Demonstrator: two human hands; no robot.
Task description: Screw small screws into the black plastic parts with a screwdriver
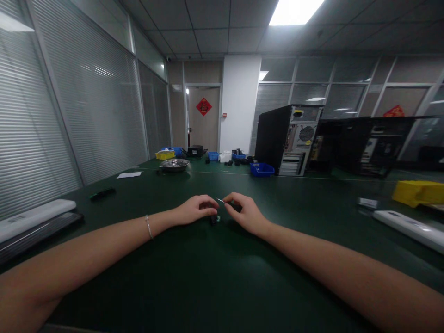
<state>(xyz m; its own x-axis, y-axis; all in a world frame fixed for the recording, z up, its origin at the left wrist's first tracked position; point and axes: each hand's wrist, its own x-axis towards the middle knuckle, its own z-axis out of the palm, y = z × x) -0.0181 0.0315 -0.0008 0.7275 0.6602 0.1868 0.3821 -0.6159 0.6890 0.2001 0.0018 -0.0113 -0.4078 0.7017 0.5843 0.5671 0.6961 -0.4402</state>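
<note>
My left hand is curled near the middle of the green table, its thumb and fingertips closed at a small black part with a bit of green on it. The part is partly covered by my fingers and too small to name. Just to the right, my right hand pinches a thin silvery tool. Its tip points left toward my left fingers, above the black part; most of the tool is hidden in my hand.
A green circuit board and white paper lie to the left. Farther back stand a metal bowl, a blue bin and a black computer tower. A yellow bin and a long white object are at right.
</note>
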